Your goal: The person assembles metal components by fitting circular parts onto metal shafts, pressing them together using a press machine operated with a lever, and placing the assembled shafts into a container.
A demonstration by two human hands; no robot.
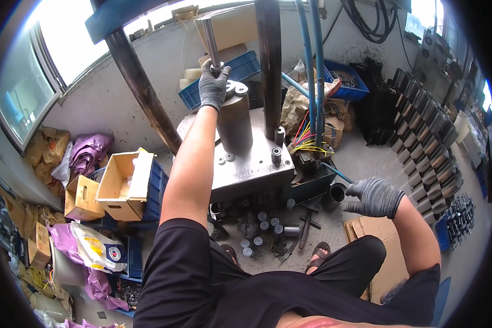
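Note:
My left hand (213, 88), in a grey knit glove, reaches far forward with its fingers closed around the lower end of a steel rod (210, 41). The rod stands nearly upright, with a wider collar at its foot. Just beside that hand, a thick metal cylinder (234, 128) stands on a steel machine table (246, 177), with bright round pieces (240, 88) on its top. My right hand (375, 197), gloved the same way, hovers off to the right over the floor. Its fingers are apart and loosely bent, and nothing shows in them. Small metal bushings (276, 155) stand at the table's right side.
Dark posts (269, 71) rise behind and left of the table. Blue hoses (313, 65) hang at its right. Stacked metal cylinders (421, 147) line the right side. Wooden boxes (127, 186) and bags stand left. A hammer (305, 229) and small cylinders lie near my feet.

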